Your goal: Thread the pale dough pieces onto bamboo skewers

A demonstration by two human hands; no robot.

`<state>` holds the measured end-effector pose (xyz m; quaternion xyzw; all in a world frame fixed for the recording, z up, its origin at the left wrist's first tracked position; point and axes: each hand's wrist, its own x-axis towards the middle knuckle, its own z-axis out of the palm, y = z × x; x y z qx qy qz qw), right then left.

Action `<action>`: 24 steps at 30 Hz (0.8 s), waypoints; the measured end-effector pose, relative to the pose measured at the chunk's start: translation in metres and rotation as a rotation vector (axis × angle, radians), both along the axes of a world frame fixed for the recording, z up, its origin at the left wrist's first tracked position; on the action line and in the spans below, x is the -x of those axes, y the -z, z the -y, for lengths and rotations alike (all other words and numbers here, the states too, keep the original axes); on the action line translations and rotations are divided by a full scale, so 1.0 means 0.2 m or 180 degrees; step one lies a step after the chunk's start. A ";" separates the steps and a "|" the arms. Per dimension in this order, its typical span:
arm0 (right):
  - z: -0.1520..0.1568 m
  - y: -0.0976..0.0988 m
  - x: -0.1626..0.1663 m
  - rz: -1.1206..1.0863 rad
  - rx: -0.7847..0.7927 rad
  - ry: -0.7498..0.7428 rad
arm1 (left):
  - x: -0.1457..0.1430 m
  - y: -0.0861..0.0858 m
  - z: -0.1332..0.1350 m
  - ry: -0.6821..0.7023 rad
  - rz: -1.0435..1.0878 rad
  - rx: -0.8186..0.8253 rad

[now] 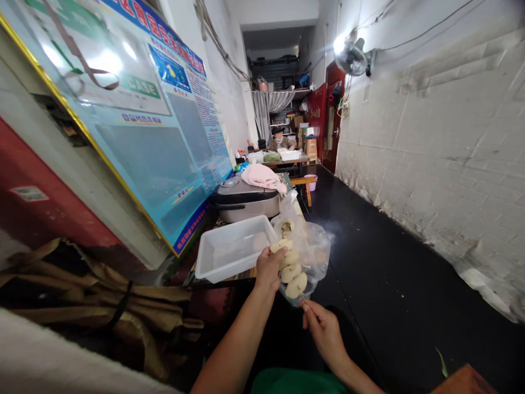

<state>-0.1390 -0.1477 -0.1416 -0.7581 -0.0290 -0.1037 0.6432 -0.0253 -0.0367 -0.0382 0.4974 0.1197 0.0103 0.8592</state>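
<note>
In front of me is a thin skewer threaded with several pale yellow, oval slices that look like potato. My right hand pinches the skewer's near end. At the far end, my left hand has its thumb and fingers closed on the topmost slice. Behind and below the slices lies a clear plastic bag, with more pale pieces visible in its opening. Left of it, a white plastic tub stands on the table, its visible inside bare.
A lidded electric pan with a pink cloth on top sits behind the tub. Farther back, a person is at another table with white trays. A wooden bench stands beside the dark floor. Folded brown fabric lies left.
</note>
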 end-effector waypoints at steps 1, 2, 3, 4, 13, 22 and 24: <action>0.00 0.00 0.00 0.0063 0.0077 0.0040 | -0.01 0.01 0.00 -0.0143 0.0018 -0.0129; 0.00 -0.01 0.00 0.0111 0.0135 0.0061 | -0.02 0.02 0.00 -0.0275 0.0035 -0.0269; -0.01 -0.01 0.00 0.0149 0.0170 0.0072 | -0.03 0.02 0.00 -0.0361 0.0029 -0.0371; -0.01 -0.01 0.00 0.0173 0.0189 0.0075 | -0.03 0.02 -0.01 -0.0355 0.0016 -0.0381; -0.01 -0.06 -0.04 0.0193 -0.0009 0.0169 | 0.02 -0.08 -0.14 0.1040 -0.0369 0.1049; -0.06 -0.37 -0.29 0.0140 0.0418 -0.0670 | 0.23 0.00 -0.55 -0.0033 -0.0212 0.0984; -0.16 -0.47 -0.42 0.0118 0.0699 -0.0937 | 0.27 0.07 -0.64 -0.0191 -0.0284 0.0888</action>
